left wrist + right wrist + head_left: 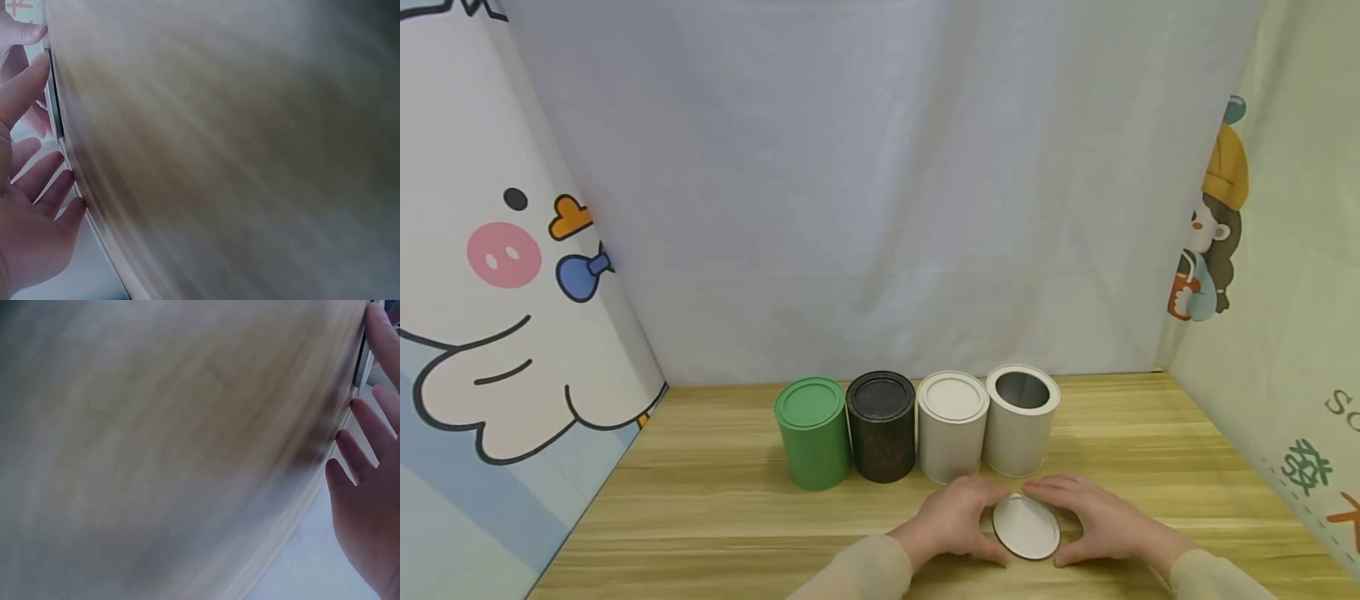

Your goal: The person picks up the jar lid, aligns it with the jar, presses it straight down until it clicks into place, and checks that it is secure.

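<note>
A round white lid (1027, 527) lies on the wooden table in the head view. My left hand (953, 518) is at its left side and my right hand (1097, 518) at its right. Thumbs and fingers are spread around the rim; whether they touch it is hard to tell. In the left wrist view my left hand (37, 194) has its fingertips down on the tabletop. The right wrist view shows my right hand (372, 469) with fingers fairly straight on the table. Behind the hands stands a white can (1017, 429) with an open top.
Left of the open can, a lidded white can (952, 437), a black can (882, 442) and a green can (817, 446) stand upright in a row. The wooden table (715, 500) meets a grey cloth backdrop (880, 192) behind them. Printed cloths hang at both sides.
</note>
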{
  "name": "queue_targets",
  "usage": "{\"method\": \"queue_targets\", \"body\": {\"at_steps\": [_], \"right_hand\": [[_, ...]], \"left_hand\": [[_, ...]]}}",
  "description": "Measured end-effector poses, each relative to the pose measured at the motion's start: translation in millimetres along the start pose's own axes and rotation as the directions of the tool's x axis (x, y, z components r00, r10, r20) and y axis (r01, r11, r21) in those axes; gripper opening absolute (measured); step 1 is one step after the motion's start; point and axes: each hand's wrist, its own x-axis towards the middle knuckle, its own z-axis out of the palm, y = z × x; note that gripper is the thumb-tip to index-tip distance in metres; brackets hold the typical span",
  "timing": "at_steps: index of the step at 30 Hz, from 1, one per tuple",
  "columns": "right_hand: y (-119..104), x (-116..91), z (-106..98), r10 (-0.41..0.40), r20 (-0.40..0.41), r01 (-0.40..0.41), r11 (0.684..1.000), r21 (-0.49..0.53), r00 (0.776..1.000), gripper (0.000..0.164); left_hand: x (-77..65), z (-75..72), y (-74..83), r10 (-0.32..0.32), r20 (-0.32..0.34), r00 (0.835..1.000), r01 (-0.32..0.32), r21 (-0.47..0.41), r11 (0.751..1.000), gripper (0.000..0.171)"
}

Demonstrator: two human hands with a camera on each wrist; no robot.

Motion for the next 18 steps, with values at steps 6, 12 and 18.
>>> {"method": "queue_targets", "body": {"at_steps": [6, 12, 18], "right_hand": [[1.5, 3.0, 1.2, -0.036, -0.011, 0.036, 0.999, -0.01, 0.999, 0.088], [4.5, 3.0, 2.1, -0.074, -0.025, 0.074, 0.997, -0.028, 0.997, 0.087], [8.4, 3.1, 4.0, -0.099, -0.032, 0.098, 0.995, -0.025, 0.995, 0.086]], "left_hand": [[-2.2, -0.1, -3.2, 0.052, 0.028, 0.998, -0.054, 0.084, 0.995, 0.069], [-1.2, 0.8, -7.1, 0.063, 0.076, 0.995, -0.071, 0.12, 0.99, 0.068], [1.6, 2.6, -10.8, 0.107, 0.089, 0.99, -0.122, 0.183, 0.975, 0.063]]}}
